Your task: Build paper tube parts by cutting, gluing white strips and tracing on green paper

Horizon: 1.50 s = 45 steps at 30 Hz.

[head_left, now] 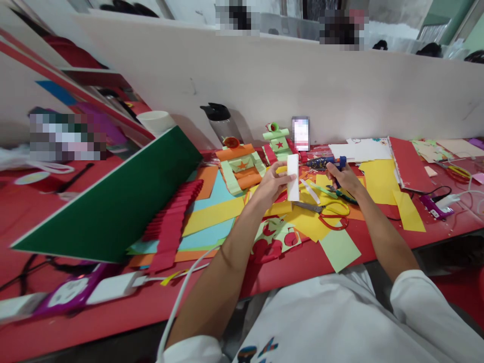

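Observation:
My left hand [275, 182] is closed on a narrow white paper strip [293, 178], which stands upright between thumb and fingers. A blue glue gun [325, 162] is gripped in my right hand [345, 176], its nozzle pointing left toward the strip. Below the hands, scissors [335, 212] with yellow and red handles lie on yellow paper [308, 222]. Dark-handled pliers [342, 194] rest under my right hand. Behind my left hand sit an orange and green paper figure [242, 166] with a star and a smaller green one [279, 143].
A large green board [113, 201] leans at the left beside a pleated red paper strip [170, 227]. A bottle [223, 123] and a phone [301, 133] stand against the white partition [264, 75]. Purple power strips [436, 206] and a white cable [185, 287] lie near the front edge.

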### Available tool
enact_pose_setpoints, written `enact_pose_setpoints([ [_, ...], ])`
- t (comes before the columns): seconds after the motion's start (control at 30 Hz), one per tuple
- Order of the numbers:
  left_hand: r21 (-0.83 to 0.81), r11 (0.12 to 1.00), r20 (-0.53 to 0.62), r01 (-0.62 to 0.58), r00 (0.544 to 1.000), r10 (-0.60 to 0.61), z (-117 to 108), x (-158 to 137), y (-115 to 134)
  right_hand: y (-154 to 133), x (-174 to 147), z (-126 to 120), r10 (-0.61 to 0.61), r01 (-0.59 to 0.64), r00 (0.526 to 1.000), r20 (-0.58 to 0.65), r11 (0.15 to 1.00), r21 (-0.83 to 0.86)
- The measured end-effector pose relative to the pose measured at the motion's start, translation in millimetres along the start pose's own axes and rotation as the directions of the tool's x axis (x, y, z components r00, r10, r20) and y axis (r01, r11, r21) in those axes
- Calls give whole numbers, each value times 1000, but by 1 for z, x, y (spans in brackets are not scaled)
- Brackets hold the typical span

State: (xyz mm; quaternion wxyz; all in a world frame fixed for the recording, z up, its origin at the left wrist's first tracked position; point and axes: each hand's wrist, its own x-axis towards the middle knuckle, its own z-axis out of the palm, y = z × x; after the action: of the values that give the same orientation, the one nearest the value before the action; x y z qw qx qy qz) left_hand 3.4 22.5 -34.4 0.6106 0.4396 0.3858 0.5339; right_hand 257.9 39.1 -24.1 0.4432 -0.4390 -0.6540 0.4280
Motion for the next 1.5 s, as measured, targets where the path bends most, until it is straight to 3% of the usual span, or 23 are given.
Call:
enact_pose_setpoints([
  [0.43, 26, 1000, 36, 16, 999, -17, 1, -2, 0, 8, 6, 2, 0, 2, 992, -125, 1000, 15],
  [0.8, 12, 1000, 1, 3, 1000, -3, -1, 2, -2, 8, 3, -1, -21, 22, 1000, 9, 998, -61],
  [1.0, -20, 1000, 12, 15, 1000, -15, 0, -1, 1, 5, 3, 2, -17, 14, 998, -67, 999, -33],
  [1.2, -54, 999, -23, 2, 1000, -4, -1, 2, -1, 7, 2, 0, 1, 0, 1000, 7, 997, -73],
  [1.5, -92, 996, -38, 5, 999, -9, -1, 3, -1, 9, 4, 2, 3, -4, 1000, -12, 997, -72],
])
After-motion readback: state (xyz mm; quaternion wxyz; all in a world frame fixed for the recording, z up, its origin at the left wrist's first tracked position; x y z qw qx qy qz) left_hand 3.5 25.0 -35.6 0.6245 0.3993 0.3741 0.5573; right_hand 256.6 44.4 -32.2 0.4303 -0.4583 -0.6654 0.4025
